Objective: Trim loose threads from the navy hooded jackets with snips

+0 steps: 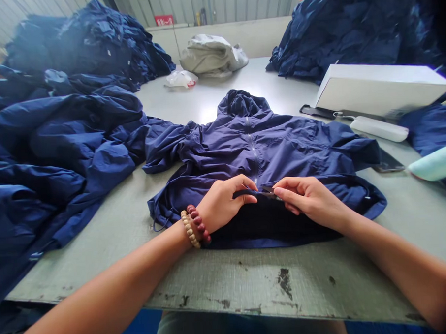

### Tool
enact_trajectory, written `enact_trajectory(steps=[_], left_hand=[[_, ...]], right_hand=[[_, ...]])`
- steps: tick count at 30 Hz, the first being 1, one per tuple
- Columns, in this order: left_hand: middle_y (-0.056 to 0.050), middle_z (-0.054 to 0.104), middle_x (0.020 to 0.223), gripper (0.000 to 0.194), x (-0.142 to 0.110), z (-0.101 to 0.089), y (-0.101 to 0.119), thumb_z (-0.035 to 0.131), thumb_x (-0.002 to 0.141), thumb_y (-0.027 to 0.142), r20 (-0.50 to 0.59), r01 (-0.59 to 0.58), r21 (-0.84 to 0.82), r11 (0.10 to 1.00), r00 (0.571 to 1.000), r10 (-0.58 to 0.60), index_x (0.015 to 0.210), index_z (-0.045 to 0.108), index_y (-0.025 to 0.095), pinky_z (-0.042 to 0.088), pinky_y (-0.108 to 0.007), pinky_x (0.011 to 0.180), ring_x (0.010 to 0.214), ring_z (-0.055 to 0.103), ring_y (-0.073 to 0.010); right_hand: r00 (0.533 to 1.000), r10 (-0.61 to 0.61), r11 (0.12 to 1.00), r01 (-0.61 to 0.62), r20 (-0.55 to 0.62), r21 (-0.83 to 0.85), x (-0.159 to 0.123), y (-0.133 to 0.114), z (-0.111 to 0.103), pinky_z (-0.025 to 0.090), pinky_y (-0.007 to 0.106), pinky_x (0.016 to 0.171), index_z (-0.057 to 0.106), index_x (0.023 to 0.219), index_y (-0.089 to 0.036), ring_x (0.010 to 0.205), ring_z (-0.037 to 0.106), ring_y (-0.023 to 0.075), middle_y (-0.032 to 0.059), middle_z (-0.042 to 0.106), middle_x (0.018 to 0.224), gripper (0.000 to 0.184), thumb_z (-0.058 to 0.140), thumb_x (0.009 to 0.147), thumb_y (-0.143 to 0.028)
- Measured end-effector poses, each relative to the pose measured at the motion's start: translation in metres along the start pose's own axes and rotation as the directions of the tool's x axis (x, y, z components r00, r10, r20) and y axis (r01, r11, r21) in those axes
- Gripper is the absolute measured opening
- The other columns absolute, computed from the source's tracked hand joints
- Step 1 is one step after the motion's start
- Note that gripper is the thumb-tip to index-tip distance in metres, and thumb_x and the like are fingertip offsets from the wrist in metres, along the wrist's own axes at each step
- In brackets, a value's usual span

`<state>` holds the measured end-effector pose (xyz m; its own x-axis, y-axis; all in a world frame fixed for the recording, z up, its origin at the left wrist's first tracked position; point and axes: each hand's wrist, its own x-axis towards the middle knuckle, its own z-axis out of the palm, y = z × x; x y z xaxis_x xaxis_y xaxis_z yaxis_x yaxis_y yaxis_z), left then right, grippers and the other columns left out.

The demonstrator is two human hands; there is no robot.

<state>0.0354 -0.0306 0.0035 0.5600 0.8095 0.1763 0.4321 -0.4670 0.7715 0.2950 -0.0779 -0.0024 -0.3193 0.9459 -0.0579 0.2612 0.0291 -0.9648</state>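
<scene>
A navy hooded zip jacket (252, 151) lies spread on the grey table (228, 285), its hood pointing away from me. My left hand (226, 201) pinches the jacket's lower front edge near the zipper. My right hand (305, 198) is close beside it, holding a small dark pointed tool (269, 191) between thumb and fingers, possibly thread snips. The tool's tip rests at the fabric edge. Beaded bracelets (194, 225) circle my left wrist. The hem is folded back, showing a darker inner side (273, 226).
Large heaps of navy garments (49, 160) rise on the left and back right. A white box (378, 89), a white oblong object (378, 128), a phone (388, 161) and a mint-green roll (435, 161) lie to the right. A grey bundle (213, 56) sits at the far end.
</scene>
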Motion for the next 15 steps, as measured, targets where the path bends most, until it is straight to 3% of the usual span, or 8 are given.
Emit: enact_trajectory(steps=[5,7,10,12,15], left_hand=[[-0.001,0.081,0.102,0.015,0.003,-0.001,-0.001,0.079,0.094,0.031,-0.015,0.043,-0.128,0.991,0.999,-0.045,0.105,0.077,0.022,0.055,-0.035,0.1,0.101,0.076,-0.0204],[-0.003,0.081,0.103,0.018,0.004,-0.002,0.002,0.078,0.094,0.035,-0.017,0.075,-0.176,0.981,0.997,-0.079,0.104,0.077,0.02,0.055,-0.036,0.103,0.101,0.075,-0.0207],[-0.004,0.079,0.102,0.023,0.005,-0.005,0.008,0.078,0.094,0.04,-0.023,0.123,-0.218,0.968,0.991,-0.131,0.102,0.078,0.019,0.054,-0.037,0.103,0.099,0.073,-0.0205],[-0.003,0.077,0.096,0.025,0.004,-0.007,0.013,0.079,0.093,0.042,-0.022,0.157,-0.237,0.959,0.986,-0.167,0.101,0.079,0.019,0.055,-0.035,0.096,0.094,0.07,-0.0193],[0.0,0.07,0.08,0.03,0.003,-0.009,0.016,0.081,0.091,0.047,-0.003,0.224,-0.274,0.935,0.972,-0.234,0.101,0.079,0.019,0.052,-0.029,0.077,0.078,0.064,-0.016]], right_hand=[[0.997,-0.039,0.999,0.038,-0.065,-0.009,0.0,0.001,0.001,0.036,0.025,0.055,0.071,0.097,-0.021,0.056,0.047,0.0107,-0.0046,0.056,0.064,0.038,0.066,0.104,-0.057],[0.981,-0.101,0.99,0.084,-0.163,-0.113,-0.003,-0.001,0.002,0.038,0.026,0.053,0.071,0.1,-0.022,0.055,0.05,0.0119,-0.0036,0.06,0.066,0.033,0.065,0.104,-0.054],[0.911,-0.28,0.909,0.15,-0.301,-0.389,-0.012,-0.006,0.007,0.045,0.028,0.059,0.072,0.109,-0.025,0.058,0.059,0.0146,-0.0009,0.071,0.073,0.022,0.065,0.105,-0.045],[0.876,-0.382,0.837,0.193,-0.294,-0.512,-0.018,-0.009,0.01,0.052,0.03,0.067,0.073,0.113,-0.027,0.066,0.069,0.0179,0.0014,0.078,0.081,0.019,0.065,0.104,-0.042],[0.893,-0.398,0.805,0.23,-0.21,-0.547,-0.022,-0.009,0.013,0.053,0.032,0.068,0.074,0.116,-0.03,0.067,0.071,0.0195,0.0022,0.08,0.084,0.02,0.063,0.106,-0.043]])
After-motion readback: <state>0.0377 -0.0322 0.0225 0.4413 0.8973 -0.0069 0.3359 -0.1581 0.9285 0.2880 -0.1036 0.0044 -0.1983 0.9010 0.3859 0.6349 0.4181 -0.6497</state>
